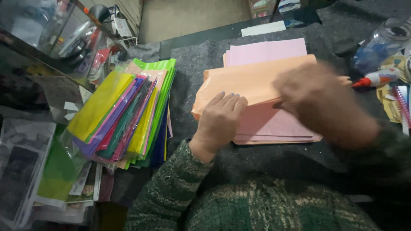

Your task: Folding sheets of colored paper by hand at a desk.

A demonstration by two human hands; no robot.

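On orange sheet (248, 79): two hands (220, 117).

right hand (319, 100) motion-blurred, hiding part of orange sheet (248, 81)

A stack of paper sheets (274, 124) lies in the middle of the felt-covered surface (188, 64), with a folded sheet (248, 81) on top. The left hand (220, 117) rests on its near left edge, the right hand (319, 100) on its right side. A bundle of wrapped sheets (124, 113) lies to the left, a glue bottle (376, 79) to the right.
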